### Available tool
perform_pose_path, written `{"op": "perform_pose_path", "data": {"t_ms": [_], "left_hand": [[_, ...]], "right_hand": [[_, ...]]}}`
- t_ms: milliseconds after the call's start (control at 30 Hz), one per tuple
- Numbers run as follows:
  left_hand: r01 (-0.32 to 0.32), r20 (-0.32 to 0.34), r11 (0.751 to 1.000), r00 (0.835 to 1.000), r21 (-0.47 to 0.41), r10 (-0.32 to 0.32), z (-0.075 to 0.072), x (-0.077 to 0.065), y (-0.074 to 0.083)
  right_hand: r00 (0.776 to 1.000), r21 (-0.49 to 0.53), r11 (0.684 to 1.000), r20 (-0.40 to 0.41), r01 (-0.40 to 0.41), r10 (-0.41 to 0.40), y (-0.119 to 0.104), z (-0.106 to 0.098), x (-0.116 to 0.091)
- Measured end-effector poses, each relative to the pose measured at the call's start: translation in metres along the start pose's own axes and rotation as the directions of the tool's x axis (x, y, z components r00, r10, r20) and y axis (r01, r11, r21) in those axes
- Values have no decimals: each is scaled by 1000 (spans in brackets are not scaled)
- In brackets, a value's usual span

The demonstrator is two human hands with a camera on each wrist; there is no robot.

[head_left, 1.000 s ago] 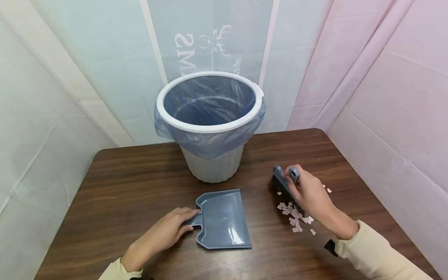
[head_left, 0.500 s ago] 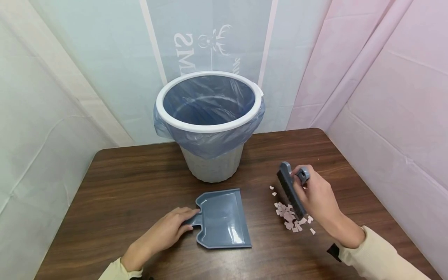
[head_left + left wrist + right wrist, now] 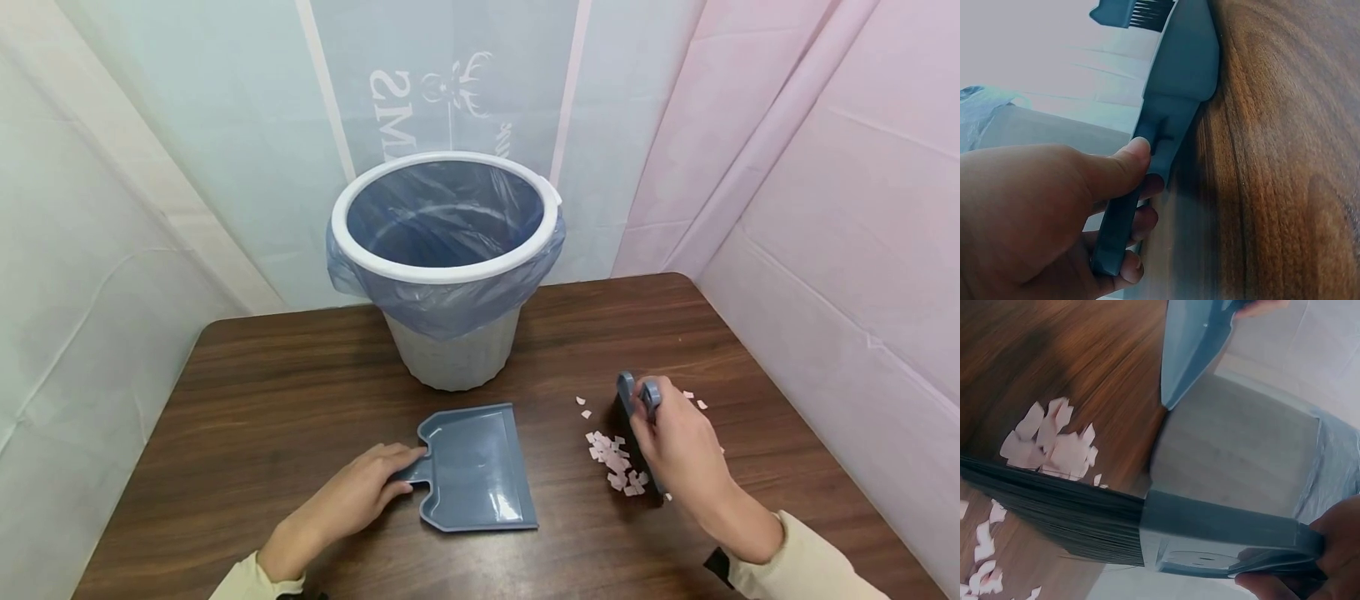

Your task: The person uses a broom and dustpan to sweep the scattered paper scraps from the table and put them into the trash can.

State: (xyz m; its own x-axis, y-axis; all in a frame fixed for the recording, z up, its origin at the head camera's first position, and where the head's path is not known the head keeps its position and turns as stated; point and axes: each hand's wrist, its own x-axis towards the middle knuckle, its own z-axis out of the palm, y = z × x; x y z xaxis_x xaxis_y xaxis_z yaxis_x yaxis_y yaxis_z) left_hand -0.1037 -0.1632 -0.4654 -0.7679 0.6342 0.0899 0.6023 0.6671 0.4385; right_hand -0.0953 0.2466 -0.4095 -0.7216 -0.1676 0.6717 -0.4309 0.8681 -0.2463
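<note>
In the head view my left hand [image 3: 356, 492] grips the short handle of a blue-grey dustpan [image 3: 476, 467], which lies flat with its straight lip facing right. The left wrist view shows the thumb on top of that handle [image 3: 1116, 231] and fingers curled beneath. My right hand [image 3: 686, 446] holds a matching hand brush [image 3: 626, 390] by its looped grip, its dark bristles pointing down at the tabletop. A small heap of pale pink paper scraps [image 3: 611, 457] lies between brush and dustpan. In the right wrist view, scraps lie on both sides of the bristles [image 3: 1054, 503].
A pale waste bin [image 3: 453, 358] with a white rim and a bluish bag liner stands behind the dustpan. A few stray scraps [image 3: 702, 404] lie right of the brush hand. White sheeting [image 3: 825, 250] surrounds the dark wooden table [image 3: 285, 392].
The brush came up off the scraps, tilted, then went down again on their right side. The heap sits slightly further left than a second ago. The left hand and dustpan stayed put.
</note>
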Motion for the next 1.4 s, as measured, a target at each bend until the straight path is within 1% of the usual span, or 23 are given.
{"op": "perform_pose_path", "data": {"t_ms": [367, 500, 700, 833, 933, 1033, 1200, 1400], "left_hand": [[-25, -28, 1000, 999, 8, 25, -1, -1, -1], [-36, -38, 999, 999, 17, 37, -1, -2, -2], [-3, -6, 1000, 1000, 4, 3, 0, -1, -1], [9, 8, 1000, 1000, 2, -9, -2, 0, 0], [4, 12, 1000, 1000, -2, -4, -4, 0, 1], [4, 22, 1000, 1000, -7, -4, -5, 0, 1], [18, 35, 1000, 999, -12, -18, -5, 0, 1], [21, 38, 1000, 999, -18, -21, -5, 1, 1]], "right_hand": [[999, 44, 998, -8, -34, 34, -18, 17, 11], [999, 75, 997, -21, -32, 33, -25, 25, 16], [999, 102, 995, -36, -13, 17, -31, 29, 23], [998, 137, 990, -43, -33, 39, -30, 24, 31], [997, 194, 980, -45, -50, 59, -26, 20, 41], [998, 281, 959, -35, -40, 52, -20, 17, 51], [999, 405, 914, 46, -14, -5, 1, 21, 67], [988, 473, 881, 127, 21, -92, 26, 34, 72]]}}
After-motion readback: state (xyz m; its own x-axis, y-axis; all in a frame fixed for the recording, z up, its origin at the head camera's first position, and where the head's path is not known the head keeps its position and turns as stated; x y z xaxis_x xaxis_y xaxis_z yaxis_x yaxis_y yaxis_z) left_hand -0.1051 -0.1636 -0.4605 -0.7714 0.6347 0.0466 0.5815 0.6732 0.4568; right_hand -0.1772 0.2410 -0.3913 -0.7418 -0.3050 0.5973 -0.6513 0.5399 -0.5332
